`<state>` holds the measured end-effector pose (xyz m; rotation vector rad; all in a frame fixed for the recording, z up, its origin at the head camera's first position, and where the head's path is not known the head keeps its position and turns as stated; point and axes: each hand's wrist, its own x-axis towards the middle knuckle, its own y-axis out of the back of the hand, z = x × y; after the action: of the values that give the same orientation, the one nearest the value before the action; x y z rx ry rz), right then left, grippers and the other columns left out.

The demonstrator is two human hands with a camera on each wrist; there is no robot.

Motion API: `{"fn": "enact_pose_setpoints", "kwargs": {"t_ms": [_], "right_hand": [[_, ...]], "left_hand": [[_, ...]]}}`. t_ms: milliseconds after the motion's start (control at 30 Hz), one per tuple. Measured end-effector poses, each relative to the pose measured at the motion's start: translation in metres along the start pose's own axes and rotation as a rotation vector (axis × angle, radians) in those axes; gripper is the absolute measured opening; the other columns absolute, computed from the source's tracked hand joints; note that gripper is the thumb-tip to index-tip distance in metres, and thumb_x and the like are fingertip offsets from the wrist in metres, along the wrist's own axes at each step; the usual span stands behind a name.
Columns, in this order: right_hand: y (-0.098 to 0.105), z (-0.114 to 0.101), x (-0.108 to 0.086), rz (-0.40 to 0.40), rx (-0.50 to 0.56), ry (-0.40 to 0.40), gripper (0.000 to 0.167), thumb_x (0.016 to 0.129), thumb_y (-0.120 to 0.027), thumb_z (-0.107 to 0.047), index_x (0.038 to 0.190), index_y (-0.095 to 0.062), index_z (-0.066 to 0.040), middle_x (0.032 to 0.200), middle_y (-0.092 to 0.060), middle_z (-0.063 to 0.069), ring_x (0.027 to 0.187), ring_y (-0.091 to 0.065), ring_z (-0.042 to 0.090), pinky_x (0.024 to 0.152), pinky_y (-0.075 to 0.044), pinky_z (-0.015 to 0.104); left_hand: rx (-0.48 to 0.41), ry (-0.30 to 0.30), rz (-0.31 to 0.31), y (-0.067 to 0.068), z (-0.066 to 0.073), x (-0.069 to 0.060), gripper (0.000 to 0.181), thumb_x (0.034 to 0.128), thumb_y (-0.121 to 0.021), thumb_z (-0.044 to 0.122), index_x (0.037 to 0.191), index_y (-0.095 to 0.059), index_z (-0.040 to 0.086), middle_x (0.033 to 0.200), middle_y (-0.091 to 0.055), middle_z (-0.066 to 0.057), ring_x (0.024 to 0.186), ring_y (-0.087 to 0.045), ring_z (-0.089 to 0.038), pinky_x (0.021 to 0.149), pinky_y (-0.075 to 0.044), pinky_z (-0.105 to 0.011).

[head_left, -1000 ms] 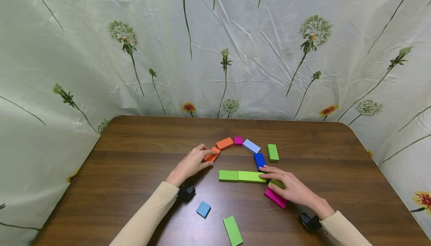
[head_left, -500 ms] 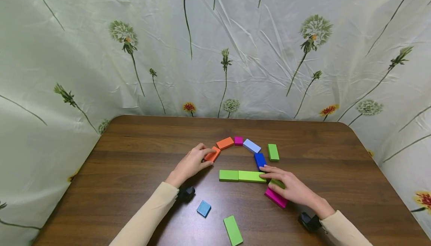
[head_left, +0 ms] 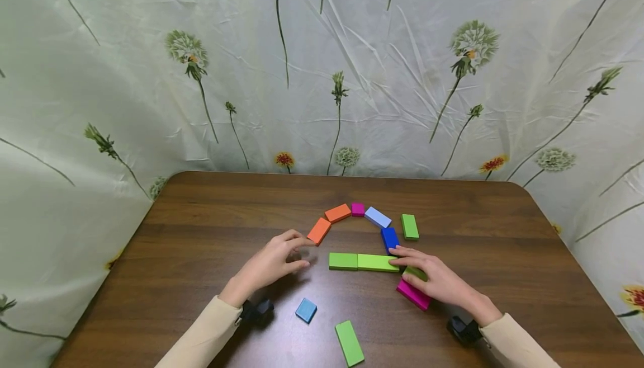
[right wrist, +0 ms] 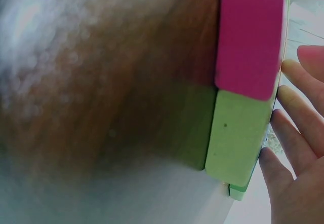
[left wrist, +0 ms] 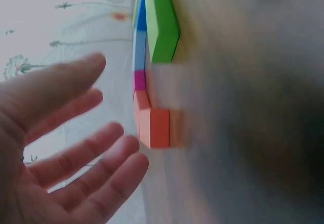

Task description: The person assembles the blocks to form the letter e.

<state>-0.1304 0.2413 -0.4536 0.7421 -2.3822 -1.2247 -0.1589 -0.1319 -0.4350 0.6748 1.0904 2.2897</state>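
Observation:
My left hand (head_left: 271,262) is just below the lower orange block (head_left: 319,231), thumb and fingers spread with nothing between them; whether a fingertip still touches the block, I cannot tell. That block lies at the left end of a curve with another orange block (head_left: 337,213), a small magenta block (head_left: 358,210), a pale blue block (head_left: 378,217) and a dark blue block (head_left: 389,240). My right hand (head_left: 440,281) rests its outstretched fingers over the right end of a lime green block (head_left: 377,263) and a partly hidden green block (right wrist: 238,138). A magenta block (head_left: 413,294) lies below that hand.
Another lime block (head_left: 343,261) continues the straight row leftward. Loose on the brown table (head_left: 201,245) lie a light blue square block (head_left: 306,310), a green block (head_left: 349,343) near the front and a green block (head_left: 410,227) right of the curve. A flowered curtain (head_left: 251,77) hangs behind.
My left hand has let go of the lower orange block and drawn back toward the front left. The block stays in place, and the right hand keeps its position.

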Motion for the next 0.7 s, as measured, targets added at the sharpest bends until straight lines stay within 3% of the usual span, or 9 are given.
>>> {"fn": "enact_pose_setpoints", "kwargs": {"t_ms": [133, 433, 700], "right_hand": [[-0.001, 0.0, 0.0, -0.001, -0.001, -0.003, 0.033, 0.095, -0.061, -0.016, 0.126, -0.063, -0.008, 0.14, -0.049, 0.01, 0.129, -0.042, 0.036, 0.096, -0.04, 0.056], [-0.001, 0.0, 0.0, 0.013, -0.008, 0.008, 0.032, 0.094, -0.061, -0.014, 0.125, -0.064, -0.008, 0.14, -0.05, 0.01, 0.129, -0.042, 0.035, 0.096, -0.04, 0.055], [-0.001, 0.0, 0.0, 0.018, -0.009, 0.015, 0.032, 0.095, -0.06, -0.015, 0.126, -0.064, -0.008, 0.14, -0.049, 0.01, 0.129, -0.042, 0.036, 0.096, -0.041, 0.055]], "left_hand": [[-0.033, -0.075, -0.065, -0.004, 0.008, -0.01, 0.037, 0.0858, -0.073, 0.016, 0.12, -0.065, 0.005, 0.107, -0.058, -0.005, 0.085, -0.058, -0.017, 0.072, -0.049, -0.025], [-0.027, -0.24, -0.207, -0.025, 0.034, -0.024, 0.035, 0.0858, -0.073, 0.027, 0.119, -0.067, 0.016, 0.116, -0.057, 0.006, 0.11, -0.051, -0.01, 0.094, -0.044, -0.027], [0.019, -0.416, -0.252, -0.045, 0.051, -0.024, 0.035, 0.0839, -0.075, 0.03, 0.117, -0.068, 0.022, 0.117, -0.057, 0.008, 0.109, -0.049, -0.005, 0.096, -0.034, -0.014]]}}
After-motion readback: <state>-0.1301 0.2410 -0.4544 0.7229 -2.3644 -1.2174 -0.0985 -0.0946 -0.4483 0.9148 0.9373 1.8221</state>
